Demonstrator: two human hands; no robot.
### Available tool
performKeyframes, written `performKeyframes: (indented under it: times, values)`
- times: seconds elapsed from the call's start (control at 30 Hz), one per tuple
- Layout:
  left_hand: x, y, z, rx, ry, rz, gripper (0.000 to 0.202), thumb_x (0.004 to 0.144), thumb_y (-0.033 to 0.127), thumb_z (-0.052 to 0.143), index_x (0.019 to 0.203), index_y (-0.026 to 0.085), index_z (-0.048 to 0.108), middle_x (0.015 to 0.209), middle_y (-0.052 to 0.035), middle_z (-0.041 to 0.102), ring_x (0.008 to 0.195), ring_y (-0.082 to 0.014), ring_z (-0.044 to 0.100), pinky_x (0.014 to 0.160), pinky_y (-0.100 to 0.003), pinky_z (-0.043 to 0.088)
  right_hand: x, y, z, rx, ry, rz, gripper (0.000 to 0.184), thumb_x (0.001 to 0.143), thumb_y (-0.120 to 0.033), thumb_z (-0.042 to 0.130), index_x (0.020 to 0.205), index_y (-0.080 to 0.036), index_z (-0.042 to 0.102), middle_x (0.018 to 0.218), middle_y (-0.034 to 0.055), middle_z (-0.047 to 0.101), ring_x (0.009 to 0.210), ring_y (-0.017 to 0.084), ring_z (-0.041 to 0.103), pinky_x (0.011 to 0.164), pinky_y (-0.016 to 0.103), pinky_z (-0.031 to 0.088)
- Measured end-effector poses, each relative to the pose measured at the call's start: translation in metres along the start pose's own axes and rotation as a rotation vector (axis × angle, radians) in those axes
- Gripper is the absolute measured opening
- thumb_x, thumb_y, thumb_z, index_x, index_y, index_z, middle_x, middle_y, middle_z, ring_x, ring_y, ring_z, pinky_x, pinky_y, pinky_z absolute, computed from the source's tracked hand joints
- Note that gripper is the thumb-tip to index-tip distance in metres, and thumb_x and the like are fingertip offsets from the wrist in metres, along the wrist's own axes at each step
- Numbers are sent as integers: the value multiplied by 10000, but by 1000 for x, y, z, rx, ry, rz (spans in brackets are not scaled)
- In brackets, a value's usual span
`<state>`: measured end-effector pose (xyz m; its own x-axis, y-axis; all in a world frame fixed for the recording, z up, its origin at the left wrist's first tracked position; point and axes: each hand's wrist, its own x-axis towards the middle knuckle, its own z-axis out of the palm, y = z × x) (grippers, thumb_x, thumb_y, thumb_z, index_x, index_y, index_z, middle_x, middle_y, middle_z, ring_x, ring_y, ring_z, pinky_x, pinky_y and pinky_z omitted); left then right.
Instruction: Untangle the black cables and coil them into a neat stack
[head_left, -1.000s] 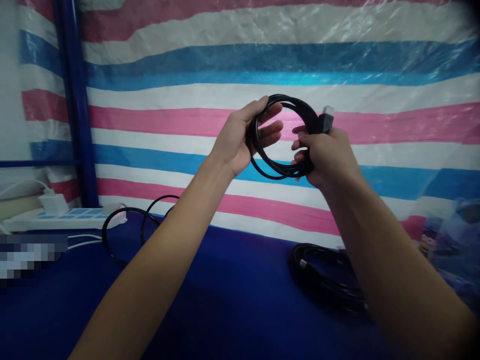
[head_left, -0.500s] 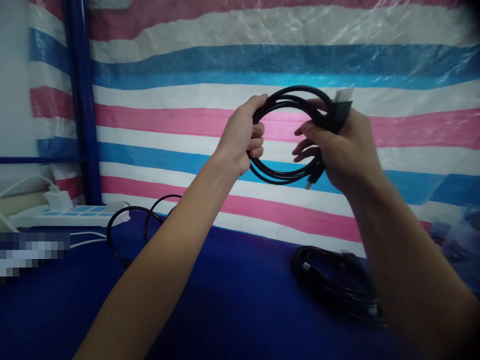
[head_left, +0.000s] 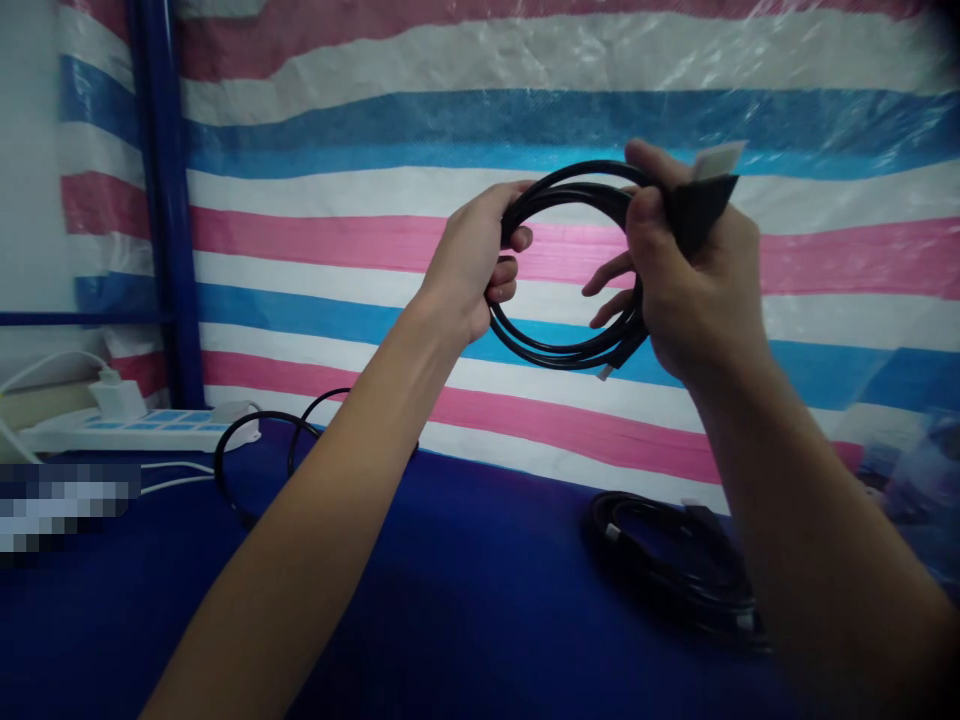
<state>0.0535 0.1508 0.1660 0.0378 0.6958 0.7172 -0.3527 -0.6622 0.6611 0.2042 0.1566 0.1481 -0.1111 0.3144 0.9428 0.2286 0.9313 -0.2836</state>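
Striped sheet [head_left: 480, 125] behind held cable coil [head_left: 577, 192]

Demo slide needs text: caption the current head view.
Left hand and right hand hold a looped black cable before striped sheeting, another coil on the blue surface below.

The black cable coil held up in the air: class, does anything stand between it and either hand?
Nothing visible does. The left hand grips the left side of the coil, and the right hand holds its right side, by the large plug.
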Motion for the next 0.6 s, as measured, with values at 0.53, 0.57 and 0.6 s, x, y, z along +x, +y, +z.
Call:
performKeyframes:
  times: [0.53, 0.57, 0.6]
  values:
    - [-11, 0, 7, 203, -46, 169, 149, 802, 292, 561, 694, 190, 546, 489, 56, 252, 361, -24, 157, 318, -177, 91, 8, 6, -3, 202, -87, 8, 298, 836, -329, 578, 1107, -206, 594, 535, -51, 471, 353, 95, 469, 308, 224, 391]
    - [-10, -1, 6, 191, -33, 178, 151, 793, 301, 580, 691, 192, 557, 485, 54, 259, 366, -24, 163, 315, -172, 102, 7, 2, -3, 259, -114, 57, 246, 845, -309, 566, 1064, -200, 598, 509, -59, 449, 332, 94, 445, 310, 231, 392]
    - [-9, -2, 5, 173, -22, 186, 158, 784, 307, 598, 681, 195, 558, 481, 53, 262, 370, -24, 168, 312, -168, 110, 7, -2, -3, 319, -137, 117, 202, 857, -300, 549, 1027, -201, 594, 499, -64, 440, 323, 91, 427, 321, 236, 397]
